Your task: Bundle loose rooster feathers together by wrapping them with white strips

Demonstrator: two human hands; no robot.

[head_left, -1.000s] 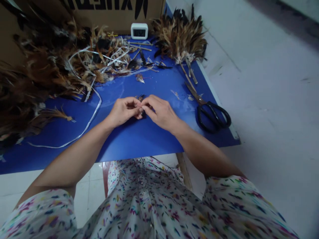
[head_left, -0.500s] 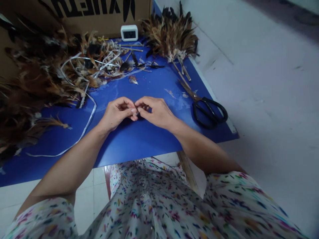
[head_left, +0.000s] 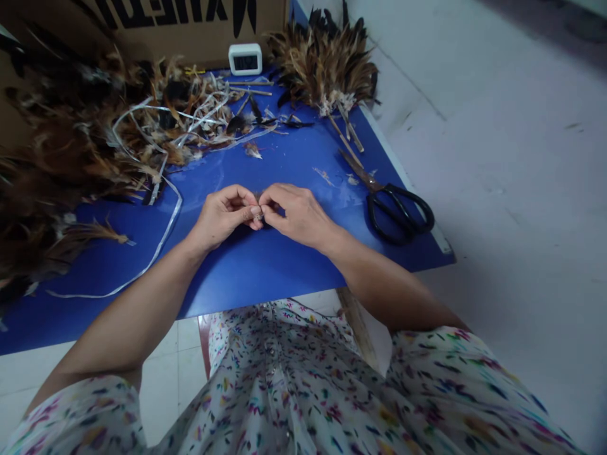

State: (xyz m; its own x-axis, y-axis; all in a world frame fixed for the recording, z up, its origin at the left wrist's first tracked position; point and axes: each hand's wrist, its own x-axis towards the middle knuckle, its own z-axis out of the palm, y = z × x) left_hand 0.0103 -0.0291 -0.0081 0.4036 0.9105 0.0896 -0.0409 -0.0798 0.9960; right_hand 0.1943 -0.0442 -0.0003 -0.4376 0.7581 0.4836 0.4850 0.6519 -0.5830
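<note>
Over the blue table, my left hand [head_left: 220, 216] is closed in a pinch on a small feather [head_left: 258, 217]. Only a whitish fluffy bit and some brown of it show between the fingertips. My right hand [head_left: 301, 213] touches the left fingertips, its thumb and forefinger pinched at the same feather; most of what they grip is hidden. To the right of my hands lie scissors [head_left: 386, 202] with black handles and rusty blades. A loose small feather [head_left: 253, 150] lies beyond my hands.
Brown and black feathers [head_left: 71, 151] are heaped at the left, with a white plastic ribbon [head_left: 165, 237] trailing over the blue table [head_left: 265, 278]. A feather duster head with sticks [head_left: 327, 69] lies at the back right. A white digital clock [head_left: 245, 60] stands before a cardboard box [head_left: 190, 47].
My right thumb and forefinger have closed together a little at the left fingertips. My left hand has hardly moved, and the things on the table are unchanged.
</note>
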